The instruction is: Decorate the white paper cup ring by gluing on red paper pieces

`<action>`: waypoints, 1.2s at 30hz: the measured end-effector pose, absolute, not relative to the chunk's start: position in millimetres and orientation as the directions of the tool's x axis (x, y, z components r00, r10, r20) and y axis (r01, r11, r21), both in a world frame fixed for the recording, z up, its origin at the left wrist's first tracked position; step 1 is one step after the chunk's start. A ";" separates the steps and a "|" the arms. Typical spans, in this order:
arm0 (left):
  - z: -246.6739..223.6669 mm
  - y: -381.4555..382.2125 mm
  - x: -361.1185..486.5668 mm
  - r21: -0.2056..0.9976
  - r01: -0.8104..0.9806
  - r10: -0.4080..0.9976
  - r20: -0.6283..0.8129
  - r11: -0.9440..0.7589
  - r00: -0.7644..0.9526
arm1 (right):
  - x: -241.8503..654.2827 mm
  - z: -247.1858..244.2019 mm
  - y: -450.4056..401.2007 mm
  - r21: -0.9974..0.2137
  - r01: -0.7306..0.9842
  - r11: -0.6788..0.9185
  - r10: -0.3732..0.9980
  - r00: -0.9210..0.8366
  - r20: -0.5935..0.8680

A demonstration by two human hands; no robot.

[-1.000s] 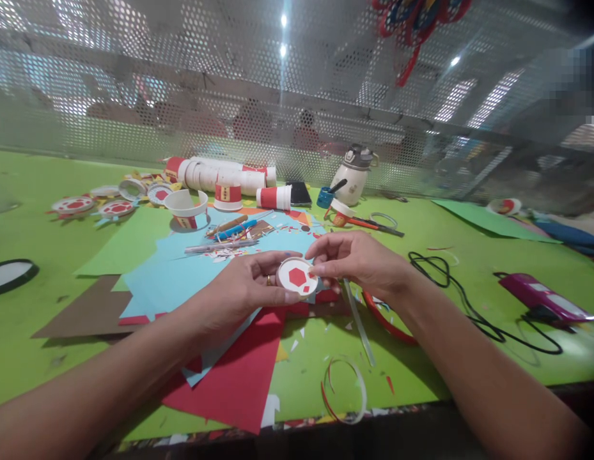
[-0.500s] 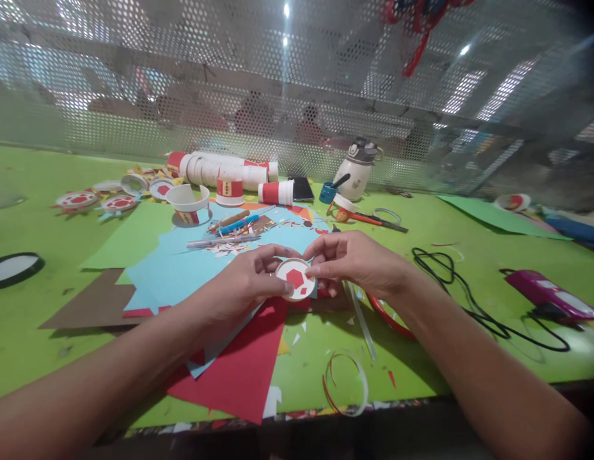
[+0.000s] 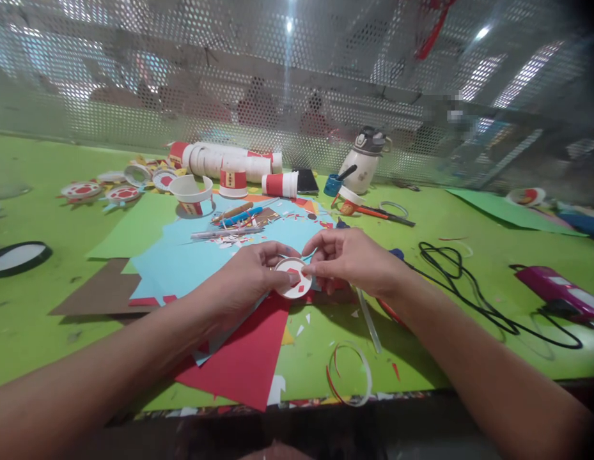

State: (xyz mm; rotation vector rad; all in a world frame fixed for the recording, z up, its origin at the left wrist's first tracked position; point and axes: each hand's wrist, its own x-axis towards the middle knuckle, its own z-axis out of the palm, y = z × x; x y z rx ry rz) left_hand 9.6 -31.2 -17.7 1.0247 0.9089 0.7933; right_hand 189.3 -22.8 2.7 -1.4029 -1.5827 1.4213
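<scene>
The white disc (image 3: 291, 291) is held low above the middle of the green table (image 3: 412, 354), between the two hands. It is small and round, with a thin raised rim, and its face is tilted to the viewer. In its middle is a red hexagon (image 3: 291, 271), partly covered by the left thumb. A small red piece (image 3: 301, 289) lies near four o'clock of the face. The left hand (image 3: 251, 271) is clamped on the disc from nine o'clock, its thumb pressing on the face. The right hand (image 3: 344, 259) comes from two o'clock; its thumb touches the edge, but I cannot tell if its other fingers close behind it. Around the disc, red paper (image 3: 243, 358) lies at seven o'clock, a blue pen (image 3: 242, 216) between ten and eleven, and a red-white cup (image 3: 280, 184) near twelve.
</scene>
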 end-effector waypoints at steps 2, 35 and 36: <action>-19.2 -30.4 9.2 0.940 -0.122 0.879 -0.246 0.319 0.408 | 188.7 2.1 -23.4 -0.936 0.344 -0.077 0.946 -0.270 -0.177; -16.1 -29.8 4.4 0.940 -0.103 0.868 -0.255 0.326 0.426 | 198.5 7.1 -22.4 -0.956 0.268 -0.120 0.884 -0.410 -0.226; -16.0 -29.8 3.8 0.939 -0.104 0.863 -0.254 0.329 0.436 | 198.4 8.0 -22.9 -0.955 0.273 -0.119 0.884 -0.409 -0.227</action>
